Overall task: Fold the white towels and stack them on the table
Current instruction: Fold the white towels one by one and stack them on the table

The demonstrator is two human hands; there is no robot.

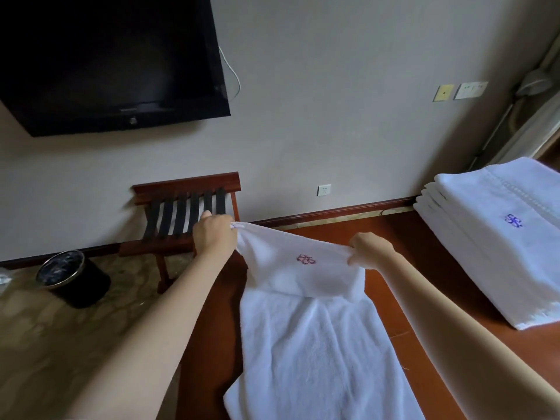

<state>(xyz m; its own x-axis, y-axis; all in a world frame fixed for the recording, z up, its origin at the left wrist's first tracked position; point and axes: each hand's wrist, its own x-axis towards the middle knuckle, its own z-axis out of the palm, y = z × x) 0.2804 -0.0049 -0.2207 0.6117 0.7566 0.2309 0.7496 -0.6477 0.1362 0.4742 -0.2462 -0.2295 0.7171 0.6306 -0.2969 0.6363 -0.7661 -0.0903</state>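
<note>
1. Pinching far corners of white towel [315, 334]: your L hand [213, 234] & R hand [371, 248], apart, each clamped on its edge.
2. Towel's far end lifted; rest lies on table [424, 344].
3. Folded stack [497, 237] sits right.

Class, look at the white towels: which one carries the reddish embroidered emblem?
The unfolded towel lying on the table, its far edge pinched by the left hand and right hand. The folded stack at right shows a blue emblem instead.
</note>
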